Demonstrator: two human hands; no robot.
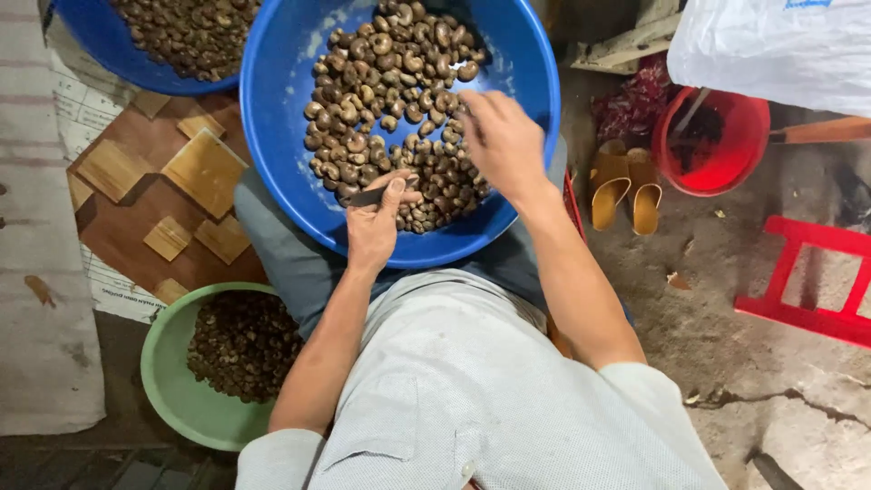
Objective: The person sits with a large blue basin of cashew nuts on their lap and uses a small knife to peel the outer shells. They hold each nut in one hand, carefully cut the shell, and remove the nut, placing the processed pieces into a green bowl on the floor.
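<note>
A big blue basin (272, 118) rests on my lap, holding a heap of brown, kidney-shaped nuts in their shells (390, 82). My left hand (374, 227) is at the near edge of the heap, gripping a small dark-bladed knife (370, 195) that points left across the nuts. My right hand (504, 141) reaches into the right side of the heap, palm down. Its fingertips are buried among the nuts, so whether it grips one is hidden.
A second blue basin (100, 45) of nuts stands at the top left. A green bowl (168, 381) with dark shells sits by my left knee. On the concrete to the right are yellow sandals (626, 186), a red bucket (726, 154), a red stool (817, 272) and a white bag (780, 45).
</note>
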